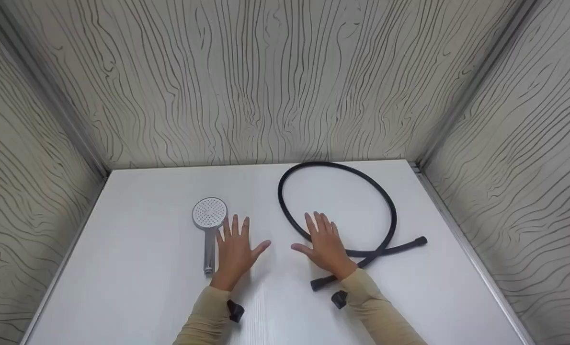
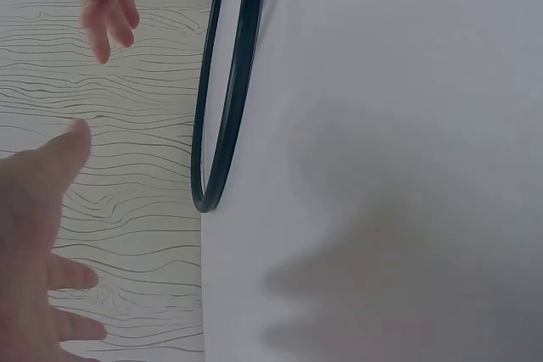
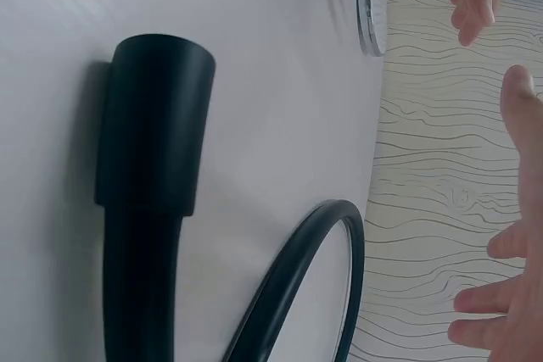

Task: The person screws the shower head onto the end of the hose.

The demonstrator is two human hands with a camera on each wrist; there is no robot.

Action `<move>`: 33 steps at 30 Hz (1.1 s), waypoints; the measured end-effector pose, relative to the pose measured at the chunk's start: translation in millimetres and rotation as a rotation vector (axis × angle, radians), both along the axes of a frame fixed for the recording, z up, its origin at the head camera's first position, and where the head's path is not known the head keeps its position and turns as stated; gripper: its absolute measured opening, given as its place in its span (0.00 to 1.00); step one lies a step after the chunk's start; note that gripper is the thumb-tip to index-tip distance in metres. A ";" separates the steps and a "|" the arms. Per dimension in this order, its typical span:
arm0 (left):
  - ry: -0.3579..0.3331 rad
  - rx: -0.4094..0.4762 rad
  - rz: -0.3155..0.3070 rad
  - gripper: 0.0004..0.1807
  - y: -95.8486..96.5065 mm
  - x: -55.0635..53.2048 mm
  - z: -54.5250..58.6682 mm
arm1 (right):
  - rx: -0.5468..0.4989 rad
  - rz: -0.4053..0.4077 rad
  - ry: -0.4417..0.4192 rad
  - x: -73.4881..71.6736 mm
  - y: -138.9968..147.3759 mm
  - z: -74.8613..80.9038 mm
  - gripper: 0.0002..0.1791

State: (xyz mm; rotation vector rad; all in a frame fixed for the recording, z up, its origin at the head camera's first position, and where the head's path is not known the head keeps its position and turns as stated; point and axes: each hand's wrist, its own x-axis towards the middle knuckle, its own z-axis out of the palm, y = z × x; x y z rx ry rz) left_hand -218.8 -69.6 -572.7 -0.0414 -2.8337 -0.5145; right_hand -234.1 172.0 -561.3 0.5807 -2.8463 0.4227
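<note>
A hand shower (image 1: 210,213) with a round, white, dotted face and a chrome handle lies on the white table. Just right of it, my left hand (image 1: 234,251) is held over the table with fingers spread, its fingertips overlapping the edge of the shower head in the head view. A black shower hose (image 1: 394,215) lies in one large loop, its ends crossing at the lower right. Over the loop's lower left part is my right hand (image 1: 327,247), fingers straight and holding nothing. One hose end fitting (image 3: 155,125) looms large in the right wrist view.
The white table (image 1: 136,287) meets a wood-grain patterned wall (image 1: 246,86) at the back. Similar panels (image 1: 529,167) rise on the left and right sides. Each wrist carries a small black device (image 1: 235,311) below a beige sleeve (image 1: 378,306).
</note>
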 end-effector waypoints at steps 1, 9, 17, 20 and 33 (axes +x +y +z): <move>0.008 -0.001 0.005 0.49 -1.2 -0.2 -0.2 | -0.005 0.004 0.002 0.3 0.9 0.2 0.51; 0.039 0.024 0.031 0.49 -11.5 0.2 1.9 | -0.011 0.025 0.042 1.3 9.4 -0.1 0.50; 0.004 0.062 0.049 0.50 -23.9 -1.6 3.7 | -0.020 0.048 0.025 2.4 15.4 1.5 0.50; -0.013 0.094 0.056 0.50 -28.3 -2.2 3.3 | -0.021 0.057 0.026 3.0 18.7 1.4 0.49; -0.112 0.243 0.090 0.49 -48.5 -1.0 0.6 | -0.076 0.095 0.057 6.5 30.2 -3.7 0.47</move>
